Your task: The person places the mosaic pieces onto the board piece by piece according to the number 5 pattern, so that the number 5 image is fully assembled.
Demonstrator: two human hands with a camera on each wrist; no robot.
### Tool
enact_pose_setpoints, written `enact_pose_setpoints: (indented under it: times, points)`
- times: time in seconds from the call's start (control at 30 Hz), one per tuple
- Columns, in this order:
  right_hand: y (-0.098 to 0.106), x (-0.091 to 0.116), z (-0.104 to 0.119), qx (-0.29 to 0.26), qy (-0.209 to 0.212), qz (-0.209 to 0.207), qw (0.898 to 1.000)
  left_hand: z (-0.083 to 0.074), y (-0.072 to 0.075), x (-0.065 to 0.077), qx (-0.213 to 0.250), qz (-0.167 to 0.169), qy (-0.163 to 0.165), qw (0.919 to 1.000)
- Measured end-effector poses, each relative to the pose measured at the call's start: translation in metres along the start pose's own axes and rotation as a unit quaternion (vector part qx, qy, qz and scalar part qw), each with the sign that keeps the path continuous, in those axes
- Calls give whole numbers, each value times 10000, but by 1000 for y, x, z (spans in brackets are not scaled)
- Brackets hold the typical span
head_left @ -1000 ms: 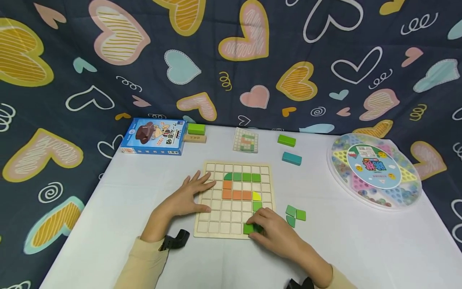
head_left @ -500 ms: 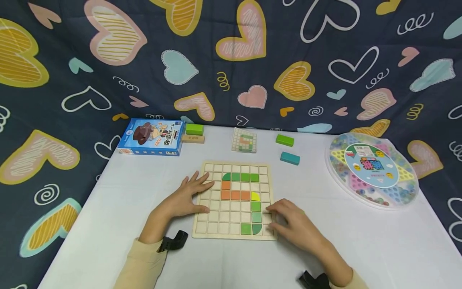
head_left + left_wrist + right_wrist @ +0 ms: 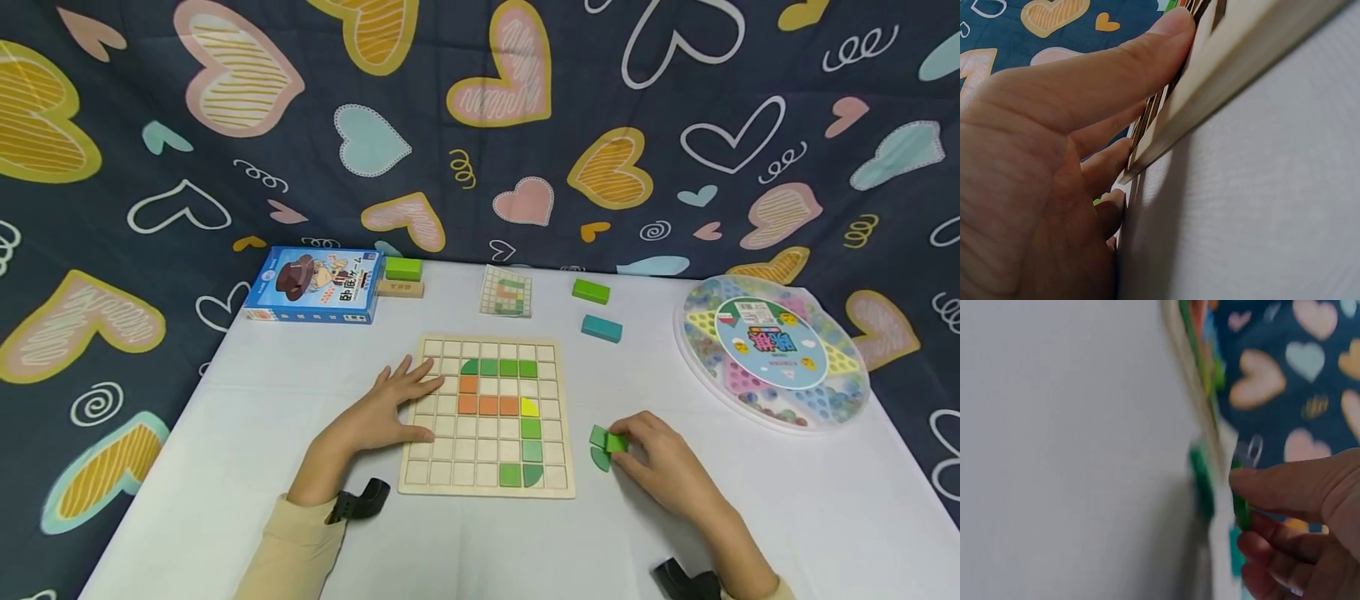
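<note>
My right hand [image 3: 666,463] pinches a bright green square tile [image 3: 615,442] between thumb and fingers, just right of the board. Beside it lie a medium green square tile [image 3: 597,436] and a dark green quarter-round tile [image 3: 600,459]. In the right wrist view the pinched tile [image 3: 1241,506] shows edge-on and blurred. My left hand [image 3: 381,410] rests with spread fingers on the left edge of a wooden grid board [image 3: 465,451]. Orange tiles [image 3: 487,406], a yellow tile [image 3: 528,407] and several green tiles [image 3: 531,451] sit in its squares.
Behind the board lies a pattern card [image 3: 506,291]. A green block [image 3: 591,291] and a teal block [image 3: 602,328] are right of it. A blue game box [image 3: 315,283] stands back left, a round marble game [image 3: 772,354] back right.
My right hand has let go of tiles at the board's lower right, moved right to the loose tiles and pinched the bright green square one. The left hand stays on the board.
</note>
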State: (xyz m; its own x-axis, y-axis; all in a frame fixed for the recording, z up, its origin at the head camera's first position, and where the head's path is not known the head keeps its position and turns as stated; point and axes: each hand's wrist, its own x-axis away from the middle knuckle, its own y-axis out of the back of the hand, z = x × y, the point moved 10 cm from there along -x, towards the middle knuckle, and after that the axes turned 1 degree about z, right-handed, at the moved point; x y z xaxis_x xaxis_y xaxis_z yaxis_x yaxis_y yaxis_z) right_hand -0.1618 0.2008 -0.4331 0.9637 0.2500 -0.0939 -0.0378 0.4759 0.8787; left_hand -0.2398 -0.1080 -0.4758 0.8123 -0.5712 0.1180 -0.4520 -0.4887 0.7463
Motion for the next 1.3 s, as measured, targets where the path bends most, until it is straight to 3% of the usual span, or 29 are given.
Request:
enact_pose_setpoints:
  times: [0.13,0.3,0.4,0.53,0.67,0.8,0.97,1.1,1.3]
  points:
    - [-15,-7,52,-338,745,121,9966,1,1,1,3,-21,7,10000]
    - [-56,-16,113,-392,1549,609,9853,-1,1,1,-38,-64,-79,9999]
    - [-74,-20,131,-106,1805,643,9814,-2,-1,0,-22,-62,-109,9999]
    - [-85,-24,138,225,1788,607,9817,-2,-2,-1,3,-48,-68,10000]
    - [-85,-25,137,285,1759,602,9822,-1,-1,-2,-43,-41,-64,10000]
    - [-67,-21,126,259,1648,374,9853,2,0,-1,-34,-57,-29,10000]
    - [-27,-2,73,358,744,-163,9965,3,-1,-1,17,-32,-6,10000]
    - [-12,15,23,347,-189,-304,9988,1,1,-1,-14,-48,-52,10000]
    - [-14,17,2,157,-295,-223,9992,0,-1,-1,28,-84,-86,9999]
